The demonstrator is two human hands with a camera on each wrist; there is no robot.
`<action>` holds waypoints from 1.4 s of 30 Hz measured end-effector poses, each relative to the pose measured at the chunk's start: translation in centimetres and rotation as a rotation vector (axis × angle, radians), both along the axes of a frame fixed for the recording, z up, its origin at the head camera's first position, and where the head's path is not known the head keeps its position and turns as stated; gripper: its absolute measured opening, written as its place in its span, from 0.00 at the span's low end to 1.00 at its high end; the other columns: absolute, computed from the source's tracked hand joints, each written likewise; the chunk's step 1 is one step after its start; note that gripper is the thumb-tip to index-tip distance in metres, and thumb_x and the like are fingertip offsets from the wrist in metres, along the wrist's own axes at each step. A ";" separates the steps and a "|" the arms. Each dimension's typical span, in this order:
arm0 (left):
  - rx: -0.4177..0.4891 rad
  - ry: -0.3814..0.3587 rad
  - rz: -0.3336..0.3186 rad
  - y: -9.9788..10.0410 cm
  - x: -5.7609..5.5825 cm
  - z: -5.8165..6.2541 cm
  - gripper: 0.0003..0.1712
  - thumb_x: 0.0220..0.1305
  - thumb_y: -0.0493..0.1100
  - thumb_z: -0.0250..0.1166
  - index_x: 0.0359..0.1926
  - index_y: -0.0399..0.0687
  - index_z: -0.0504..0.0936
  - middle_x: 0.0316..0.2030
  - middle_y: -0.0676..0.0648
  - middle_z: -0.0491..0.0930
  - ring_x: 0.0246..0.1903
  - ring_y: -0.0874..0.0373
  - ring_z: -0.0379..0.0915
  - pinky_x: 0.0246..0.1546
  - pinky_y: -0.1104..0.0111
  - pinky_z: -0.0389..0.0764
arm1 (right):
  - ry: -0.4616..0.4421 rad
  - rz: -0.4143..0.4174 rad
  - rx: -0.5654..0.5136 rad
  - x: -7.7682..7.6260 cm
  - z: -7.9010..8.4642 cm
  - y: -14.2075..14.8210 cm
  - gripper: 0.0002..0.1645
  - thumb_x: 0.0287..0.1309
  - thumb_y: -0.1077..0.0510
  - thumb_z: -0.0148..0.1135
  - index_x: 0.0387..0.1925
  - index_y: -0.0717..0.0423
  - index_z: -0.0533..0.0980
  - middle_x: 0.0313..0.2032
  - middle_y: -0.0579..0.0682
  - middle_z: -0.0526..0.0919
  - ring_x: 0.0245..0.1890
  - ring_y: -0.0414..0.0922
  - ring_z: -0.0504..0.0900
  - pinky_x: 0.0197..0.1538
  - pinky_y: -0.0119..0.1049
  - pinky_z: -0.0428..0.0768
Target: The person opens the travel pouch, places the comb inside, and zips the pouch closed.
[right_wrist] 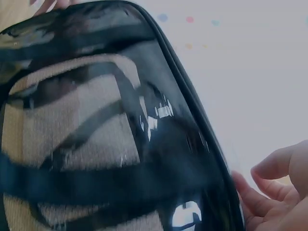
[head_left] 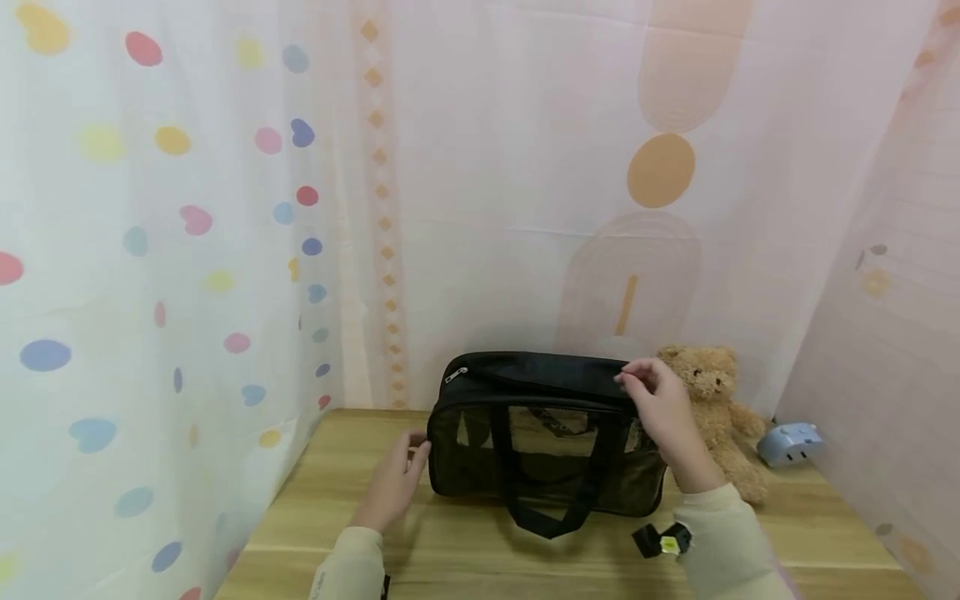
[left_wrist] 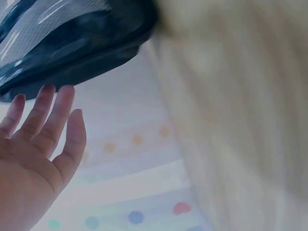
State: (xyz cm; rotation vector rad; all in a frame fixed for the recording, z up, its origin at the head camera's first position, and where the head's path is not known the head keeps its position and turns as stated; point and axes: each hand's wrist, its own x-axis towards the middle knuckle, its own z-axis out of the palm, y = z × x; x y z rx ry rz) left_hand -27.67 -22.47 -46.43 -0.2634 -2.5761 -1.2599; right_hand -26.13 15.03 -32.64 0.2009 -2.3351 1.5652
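A black bag (head_left: 577, 379) with see-through panels and a strap handle (head_left: 551, 521) stands on the wooden table. At the left end of its top, a metal zipper pull (head_left: 456, 375) shows. My left hand (head_left: 397, 479) is beside the bag's left end, fingertips right at its side; in the left wrist view its fingers (left_wrist: 61, 108) are spread and lightly bent. Over the top right corner is my right hand (head_left: 667, 412), thumb and fingers loosely bent. The right wrist view shows a gap between thumb (right_wrist: 279, 163) and fingers, the fingertips close to the bag's edge.
Behind my right hand sits a brown teddy bear (head_left: 712, 375). A light blue object (head_left: 791, 443) with dark slots lies right of it. Patterned curtains (head_left: 487, 208) enclose the table (head_left: 337, 467) at the back and sides. A black strap (head_left: 660, 542) is at my right sleeve.
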 end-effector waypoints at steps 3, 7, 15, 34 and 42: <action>0.040 0.063 0.014 -0.9 0.0 1.6 0.24 0.82 0.54 0.48 0.63 0.41 0.73 0.57 0.40 0.78 0.55 0.45 0.77 0.53 0.49 0.78 | -0.076 0.031 -0.087 0.5 -0.6 1.7 0.15 0.79 0.58 0.49 0.57 0.65 0.69 0.52 0.56 0.80 0.48 0.39 0.79 0.53 0.26 0.74; 0.063 0.174 0.036 -1.7 -0.4 4.0 0.18 0.82 0.49 0.49 0.58 0.42 0.75 0.54 0.41 0.80 0.53 0.45 0.78 0.51 0.50 0.79 | -0.110 0.041 -0.139 0.4 -1.5 3.0 0.15 0.79 0.60 0.48 0.57 0.66 0.67 0.49 0.49 0.79 0.46 0.33 0.78 0.52 0.23 0.74; 0.017 0.283 -0.048 -1.5 -1.3 7.8 0.15 0.75 0.45 0.61 0.58 0.45 0.77 0.52 0.45 0.81 0.47 0.51 0.81 0.45 0.54 0.82 | -0.150 0.047 -0.144 -0.1 -2.4 4.0 0.15 0.76 0.68 0.46 0.60 0.66 0.65 0.57 0.53 0.74 0.54 0.42 0.71 0.50 0.24 0.73; -0.088 -0.025 -0.404 -1.1 -4.8 11.3 0.31 0.75 0.52 0.61 0.75 0.59 0.65 0.69 0.37 0.55 0.63 0.38 0.62 0.55 0.43 0.73 | -0.191 0.219 -0.157 -0.7 -3.6 5.3 0.24 0.79 0.65 0.39 0.71 0.68 0.57 0.72 0.62 0.59 0.68 0.56 0.61 0.65 0.38 0.66; -0.095 -0.066 -0.450 0.0 -5.8 12.3 0.28 0.73 0.52 0.63 0.70 0.57 0.72 0.72 0.39 0.51 0.68 0.37 0.56 0.65 0.40 0.61 | -0.187 0.202 -0.185 -0.7 -4.2 5.0 0.24 0.80 0.64 0.35 0.72 0.67 0.57 0.72 0.61 0.59 0.69 0.57 0.61 0.70 0.51 0.58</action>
